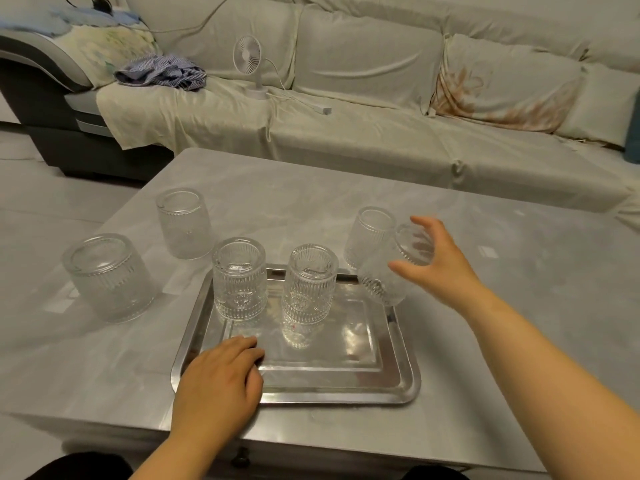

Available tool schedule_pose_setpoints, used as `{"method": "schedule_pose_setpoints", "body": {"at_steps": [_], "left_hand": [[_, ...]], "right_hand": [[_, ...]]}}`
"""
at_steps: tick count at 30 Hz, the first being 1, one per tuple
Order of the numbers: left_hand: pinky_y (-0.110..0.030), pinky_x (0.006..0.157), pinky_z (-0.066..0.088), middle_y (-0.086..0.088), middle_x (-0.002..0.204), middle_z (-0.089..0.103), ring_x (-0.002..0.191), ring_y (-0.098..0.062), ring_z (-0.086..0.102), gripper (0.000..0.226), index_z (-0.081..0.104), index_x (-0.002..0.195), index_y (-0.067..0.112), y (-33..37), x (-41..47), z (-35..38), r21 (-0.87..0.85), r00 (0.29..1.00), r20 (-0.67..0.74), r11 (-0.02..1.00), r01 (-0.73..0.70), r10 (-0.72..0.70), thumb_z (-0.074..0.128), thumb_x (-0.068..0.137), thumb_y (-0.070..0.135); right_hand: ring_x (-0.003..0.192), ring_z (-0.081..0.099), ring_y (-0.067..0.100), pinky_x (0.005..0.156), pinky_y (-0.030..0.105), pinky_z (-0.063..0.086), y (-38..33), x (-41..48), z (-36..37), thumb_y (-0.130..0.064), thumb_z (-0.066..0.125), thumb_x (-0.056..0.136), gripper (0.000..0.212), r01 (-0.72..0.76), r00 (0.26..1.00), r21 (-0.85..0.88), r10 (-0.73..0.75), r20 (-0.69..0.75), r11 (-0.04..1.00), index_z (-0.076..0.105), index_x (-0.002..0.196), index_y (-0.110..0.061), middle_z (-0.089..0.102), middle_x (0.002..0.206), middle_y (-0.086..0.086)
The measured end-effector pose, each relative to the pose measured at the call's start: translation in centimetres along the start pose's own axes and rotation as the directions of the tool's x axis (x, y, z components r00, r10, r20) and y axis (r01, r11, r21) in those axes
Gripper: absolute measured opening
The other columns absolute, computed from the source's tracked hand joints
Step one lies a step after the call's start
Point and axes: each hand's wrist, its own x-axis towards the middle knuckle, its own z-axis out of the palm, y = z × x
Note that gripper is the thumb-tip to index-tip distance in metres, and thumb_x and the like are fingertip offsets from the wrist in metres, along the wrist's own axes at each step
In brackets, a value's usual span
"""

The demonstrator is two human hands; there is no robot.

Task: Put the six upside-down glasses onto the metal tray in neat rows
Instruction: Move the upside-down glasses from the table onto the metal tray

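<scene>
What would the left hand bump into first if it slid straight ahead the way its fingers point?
Probably the left glass on the tray. The left hand lies flat on the tray's near left corner, fingers aimed up and slightly right, so it might only graze it.

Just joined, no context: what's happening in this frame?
A person is loading upside-down glasses onto a metal tray on a table. Two glasses stand along its far side. The right hand carries a tilted third glass over the tray's far right corner. The left hand rests on the near left rim. Three glasses wait on the table.
</scene>
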Motion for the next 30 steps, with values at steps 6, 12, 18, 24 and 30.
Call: {"method": "schedule_pose_setpoints", "body": {"at_steps": [6,12,18,24,30], "left_hand": [[-0.036,0.059,0.058,-0.003,0.081,0.077,0.074,-0.019,0.072,0.042,0.074,0.070,0.014,0.1,-0.2,-0.2,0.004,1.000,0.014,1.000,0.007,-0.007,0.033,0.068,0.025],[-0.034,0.055,0.057,-0.003,0.080,0.076,0.072,-0.018,0.072,0.041,0.073,0.069,0.015,0.1,-0.1,-0.2,-0.003,1.000,0.010,1.000,0.012,-0.012,0.033,0.068,0.026],[-0.035,0.055,0.057,-0.004,0.080,0.076,0.072,-0.019,0.072,0.041,0.073,0.069,0.015,0.2,0.0,-0.1,0.010,1.000,-0.011,1.000,0.011,-0.010,0.033,0.068,0.026],[-0.040,0.060,0.058,-0.007,0.082,0.076,0.075,-0.023,0.072,0.043,0.074,0.071,0.011,0.2,0.0,0.1,0.011,1.000,-0.024,1.000,0.016,-0.016,0.033,0.068,0.025],[-0.038,0.060,0.058,-0.005,0.083,0.076,0.076,-0.022,0.072,0.042,0.074,0.072,0.012,0.1,0.1,0.2,0.003,0.999,-0.020,1.000,0.025,-0.025,0.034,0.069,0.025]], "right_hand": [[0.107,0.039,0.011,0.089,0.024,0.035,-0.6,-1.3,3.2,-0.022,0.072,0.068,0.073,0.052,0.988,-0.135,-0.031,0.154,0.990,0.031,0.128,-0.024,0.037,0.133,0.007],[0.109,0.043,0.015,0.086,0.023,0.035,0.2,-1.2,4.3,-0.024,0.070,0.069,0.073,0.011,0.985,-0.177,0.020,0.172,0.984,0.029,0.129,-0.025,0.034,0.136,0.006],[0.115,0.045,0.023,0.086,0.024,0.035,0.2,-0.8,4.3,-0.025,0.069,0.071,0.069,0.018,0.980,-0.219,0.026,0.199,0.976,0.031,0.129,-0.023,0.033,0.137,0.007],[0.118,0.042,0.018,0.091,0.031,0.035,0.0,0.6,3.1,-0.044,0.066,0.069,0.066,-0.039,0.985,-0.103,0.056,0.162,0.994,0.037,0.125,-0.024,0.035,0.137,0.002],[0.125,0.036,0.031,0.101,0.038,0.032,0.3,6.1,3.2,-0.033,0.064,0.074,0.064,-0.111,0.992,-0.212,0.096,-0.079,0.971,0.035,0.128,-0.013,0.033,0.139,0.013]]}}
